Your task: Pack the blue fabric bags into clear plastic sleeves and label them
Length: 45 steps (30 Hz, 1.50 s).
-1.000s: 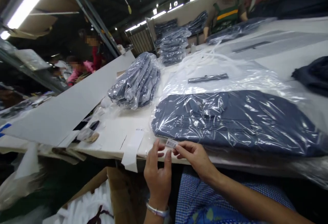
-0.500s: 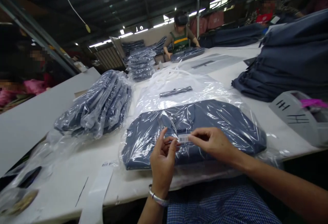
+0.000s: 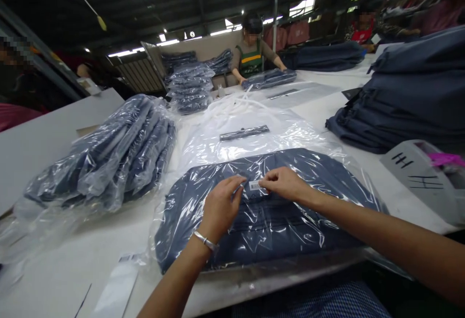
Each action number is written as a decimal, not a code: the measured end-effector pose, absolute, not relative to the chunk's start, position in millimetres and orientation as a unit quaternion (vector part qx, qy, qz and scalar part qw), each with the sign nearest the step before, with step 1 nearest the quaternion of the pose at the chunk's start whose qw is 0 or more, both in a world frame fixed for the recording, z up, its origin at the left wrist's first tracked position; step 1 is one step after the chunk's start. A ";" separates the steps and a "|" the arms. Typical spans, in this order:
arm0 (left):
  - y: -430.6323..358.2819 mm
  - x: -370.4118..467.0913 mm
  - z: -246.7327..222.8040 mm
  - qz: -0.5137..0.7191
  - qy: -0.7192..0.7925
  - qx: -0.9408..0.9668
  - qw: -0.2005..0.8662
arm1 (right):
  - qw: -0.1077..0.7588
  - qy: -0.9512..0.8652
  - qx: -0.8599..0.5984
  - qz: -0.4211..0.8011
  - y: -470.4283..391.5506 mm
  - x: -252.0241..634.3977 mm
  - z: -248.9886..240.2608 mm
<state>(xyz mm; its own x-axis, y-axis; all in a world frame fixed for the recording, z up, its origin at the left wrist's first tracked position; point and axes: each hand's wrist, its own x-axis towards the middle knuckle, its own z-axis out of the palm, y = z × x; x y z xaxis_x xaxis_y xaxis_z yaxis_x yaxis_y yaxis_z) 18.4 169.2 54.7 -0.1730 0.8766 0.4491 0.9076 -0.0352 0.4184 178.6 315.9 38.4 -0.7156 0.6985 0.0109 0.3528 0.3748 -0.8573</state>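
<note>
And up it came! A second ago we had the small white label (image 3: 255, 185) down by the pack's near edge; now we had it over the upper middle of the dark bagged pack (image 3: 276, 233). Our right hand (image 3: 285, 183) pinched the label's right end between thumb and finger, while our left hand (image 3: 221, 206) had rolled over, back toward us, fingers bent, thumb apart, nothing in its grasp. Whether the label touched the plastic, we couldn't tell. For the work, we judged, that shift counted: label and pack were together, with the free end just beside the left hand's fingertips. And the lie of it? Printed face toward us, long axis nearly level from right hand to left, the barcode-like end pointing at the left hand. Beneath both hands, the pack stretched side to side, much the same way.
</note>
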 end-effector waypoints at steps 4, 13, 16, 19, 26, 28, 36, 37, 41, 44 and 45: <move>185.2 12.4 48.6 -0.245 -0.678 -0.693 0.030 | 0.161 -0.791 -0.337 0.485 318.7 171.6 32.7; 193.1 6.8 39.1 -0.217 -0.665 -0.714 0.011 | 0.093 -0.768 -0.361 0.521 316.9 163.1 25.4; 192.8 5.7 33.2 -0.212 -0.657 -0.723 0.018 | 0.085 -0.773 -0.366 0.511 316.3 162.4 23.2; 192.4 4.4 27.9 -0.207 -0.653 -0.728 0.023 | 0.087 -0.781 -0.360 0.503 316.3 161.3 21.9; 191.1 3.5 20.7 -0.188 -0.653 -0.733 0.022 | 0.082 -0.793 -0.367 0.480 318.9 160.0 16.8; 190.7 3.6 19.5 -0.184 -0.650 -0.737 0.023 | 0.078 -0.797 -0.367 0.473 319.4 160.4 16.1; 189.9 1.3 8.9 -0.168 -0.656 -0.736 0.018 | 0.039 -0.906 -0.345 0.242 308.9 153.5 23.7; 189.7 0.8 7.9 -0.164 -0.660 -0.733 0.016 | 0.032 -0.924 -0.339 0.176 307.0 151.5 25.6; 187.7 2.2 12.6 -0.156 -0.677 -0.719 0.007 | -0.012 -0.944 -0.328 0.033 297.8 155.5 40.7; 184.5 11.0 18.1 -0.166 -0.677 -0.717 0.016 | 0.036 -0.947 -0.316 0.053 279.9 182.4 59.6; 183.5 15.6 17.8 -0.157 -0.669 -0.726 0.016 | 0.065 -0.946 -0.305 0.089 269.9 195.7 65.0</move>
